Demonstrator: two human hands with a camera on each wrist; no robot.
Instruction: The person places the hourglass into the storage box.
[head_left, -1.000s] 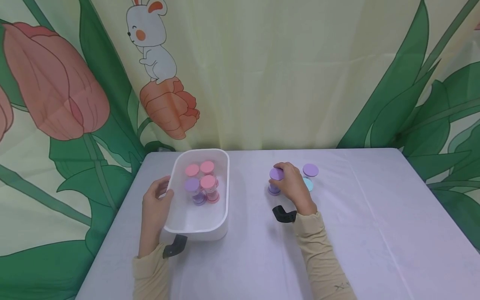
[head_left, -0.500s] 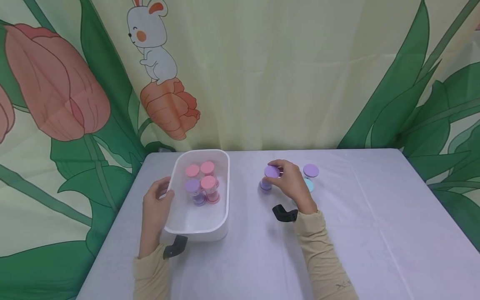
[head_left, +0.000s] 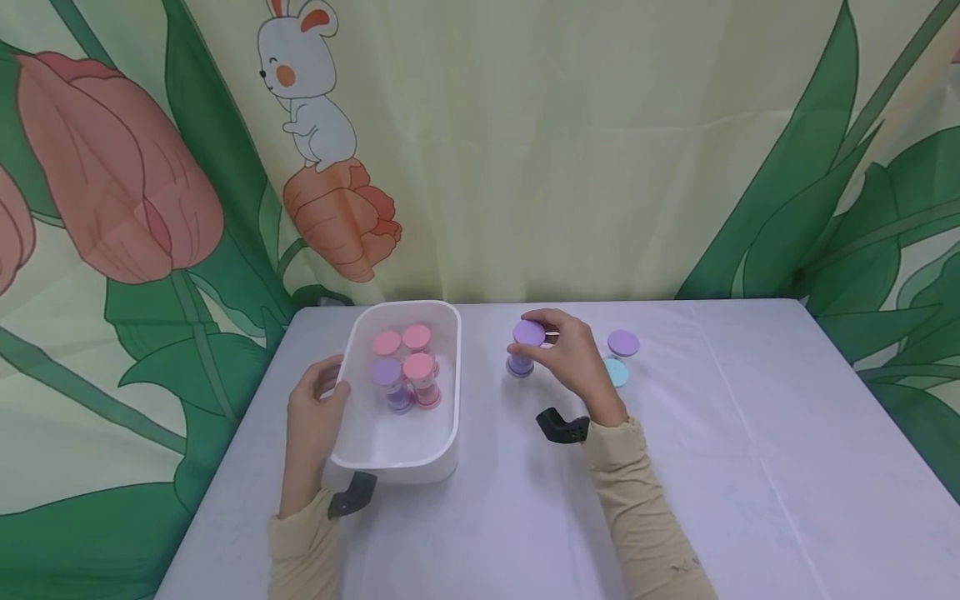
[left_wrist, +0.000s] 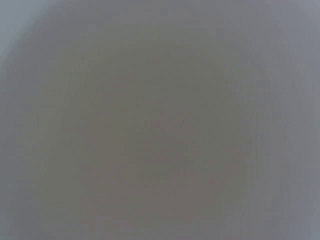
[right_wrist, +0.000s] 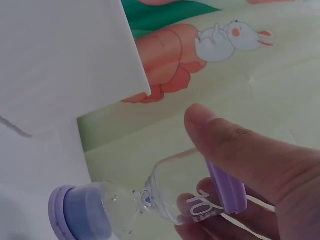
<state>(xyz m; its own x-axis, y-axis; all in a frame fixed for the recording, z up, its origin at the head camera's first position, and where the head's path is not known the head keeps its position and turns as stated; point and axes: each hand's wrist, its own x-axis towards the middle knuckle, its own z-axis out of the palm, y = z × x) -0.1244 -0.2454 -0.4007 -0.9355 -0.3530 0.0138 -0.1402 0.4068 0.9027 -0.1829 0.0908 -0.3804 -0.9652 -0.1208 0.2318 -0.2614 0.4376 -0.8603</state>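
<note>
In the head view my right hand pinches a purple-capped sand timer by its upper end, thumb and fingers at the cap. The right wrist view shows its clear glass, marked 10, with blue-purple sand in the far bulb. My left hand rests against the outer left side of a white plastic bin, fingertips and thumb right at the rim. Inside the bin stand three pink sand timers and one purple sand timer. The left wrist view is a grey blur.
Right of my right hand, another purple-topped timer and a light-blue-topped timer are on the table, covered in a pale cloth. A printed curtain hangs behind the table's far edge.
My right hand has carried the purple sand timer leftward and slightly up, toward the bin and away from the other two timers. My left hand and the bin stay in place.
</note>
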